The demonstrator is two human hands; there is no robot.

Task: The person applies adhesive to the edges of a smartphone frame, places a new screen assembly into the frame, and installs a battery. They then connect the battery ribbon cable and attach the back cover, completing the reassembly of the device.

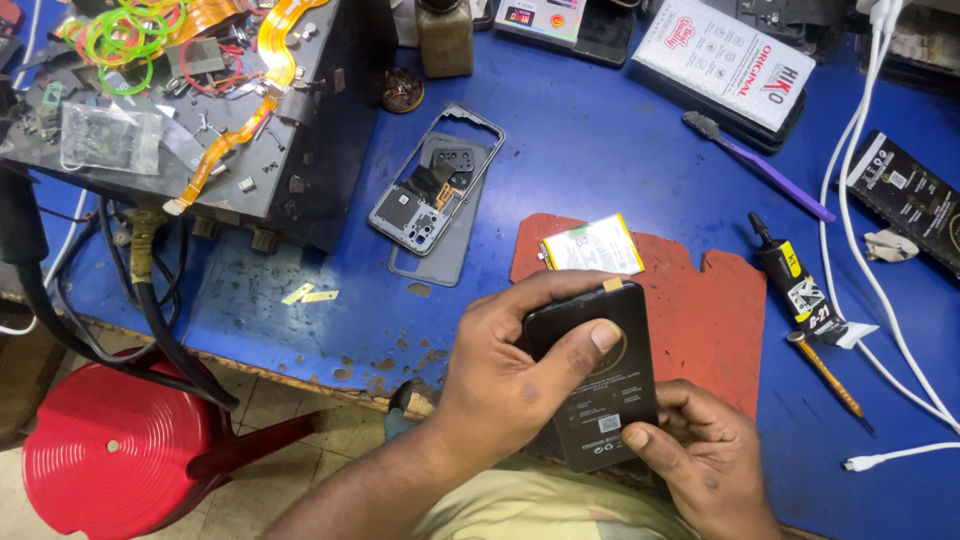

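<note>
Bare blue tabletop [600,140] between phone frame [437,180] and toothbrush [760,168]

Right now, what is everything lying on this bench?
battery: 1, black, held in both hands
second battery: 1, white and yellow, on the red mat
mat: 1, red, on the table before the hands
phone frame: 1, grey, on a grey back cover left of the mat
glue tube: 1, black and yellow, right of the mat
screwdriver: 1, orange handle, below the tube
toothbrush: 1, purple, above the mat
cable: 1, white, right edge
box: 1, white top, far side
parts tray: 1, dark, far left, cluttered
stool: 1, red, on the floor
table: 1, blue
left hand: 1, gripping the battery
right hand: 1, at its lower corner
</note>
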